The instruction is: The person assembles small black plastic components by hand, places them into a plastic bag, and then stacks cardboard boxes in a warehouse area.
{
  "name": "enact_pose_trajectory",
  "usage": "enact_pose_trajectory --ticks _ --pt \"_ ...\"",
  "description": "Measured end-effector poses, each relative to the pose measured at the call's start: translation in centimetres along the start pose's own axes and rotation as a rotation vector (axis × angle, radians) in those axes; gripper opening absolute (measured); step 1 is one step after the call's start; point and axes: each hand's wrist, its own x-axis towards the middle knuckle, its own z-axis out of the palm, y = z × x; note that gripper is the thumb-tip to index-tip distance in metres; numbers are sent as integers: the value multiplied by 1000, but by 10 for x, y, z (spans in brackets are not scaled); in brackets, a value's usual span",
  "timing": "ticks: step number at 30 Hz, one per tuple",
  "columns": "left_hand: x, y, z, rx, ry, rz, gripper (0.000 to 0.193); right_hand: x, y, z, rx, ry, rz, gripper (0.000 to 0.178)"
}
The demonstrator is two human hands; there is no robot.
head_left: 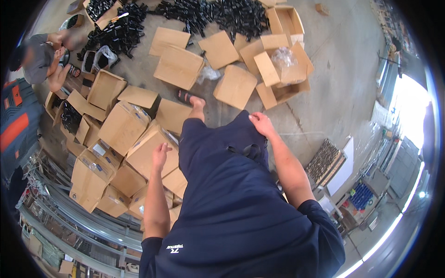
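Observation:
My left hand (pixel 160 157) hangs beside my hip with its fingers loosely bent and apart, holding nothing. Below it lie brown cardboard boxes; the nearest is a taped carton (pixel 147 149). My right hand (pixel 262 124) rests at the edge of the dark blue shorts (pixel 222 134), over my right thigh, its fingers loosely bent. No object shows in it. Ahead of my sandalled foot (pixel 192 99) lie a closed carton (pixel 179 67) and another brown box (pixel 235 86).
Large piles of black parts (pixel 194 16) cover the floor ahead. Open boxes (pixel 285 85) with clear plastic stand front right. A person (pixel 39 60) sits at the far left beside bags. Metal profiles (pixel 79 222) lie left, and stacked panels (pixel 327 160) stand right.

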Motion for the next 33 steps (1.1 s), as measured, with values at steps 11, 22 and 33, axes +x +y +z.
enact_pose_trajectory --ticks 11,22,33 --pt "-48 -48 113 152 92 65 39 -51 228 17 110 -58 55 49" --pt "-162 -155 340 -17 62 137 37 -110 657 68 139 200 165 35" --pt "-177 -173 314 155 153 53 38 -119 553 44 364 -40 95 42"
